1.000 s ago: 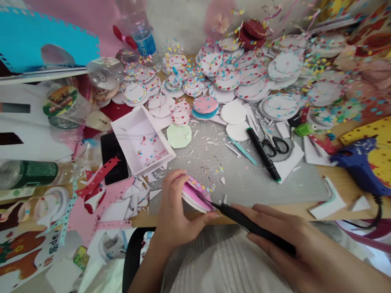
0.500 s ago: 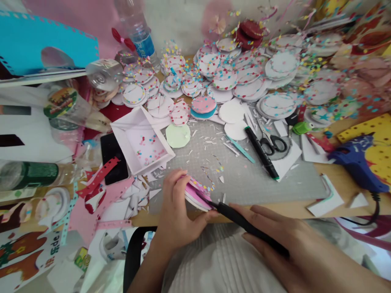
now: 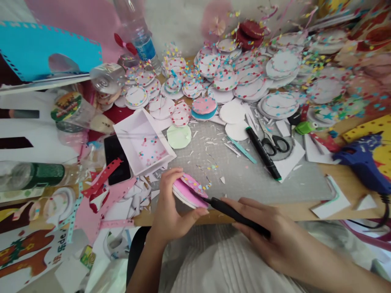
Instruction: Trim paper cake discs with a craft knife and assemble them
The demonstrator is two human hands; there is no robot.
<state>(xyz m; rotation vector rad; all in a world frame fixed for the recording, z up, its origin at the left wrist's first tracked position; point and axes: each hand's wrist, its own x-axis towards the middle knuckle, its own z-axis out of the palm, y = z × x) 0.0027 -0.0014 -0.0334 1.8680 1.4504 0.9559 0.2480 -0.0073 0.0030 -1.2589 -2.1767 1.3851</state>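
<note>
Head view: the left hand (image 3: 167, 215) pinches a layered pink disc (image 3: 185, 190); the right hand (image 3: 276, 234) wraps its fingers around a black tool (image 3: 233, 213). The tool's tip points into the disc's gap.

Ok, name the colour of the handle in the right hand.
The handle in the right hand is black, best seen in the head view.

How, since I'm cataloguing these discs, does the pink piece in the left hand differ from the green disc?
The pink piece shows pink and white layers; the green disc is pale green. The pink piece tilts in the left hand; the green disc lies flat, unheld. Both look rounded.
</note>
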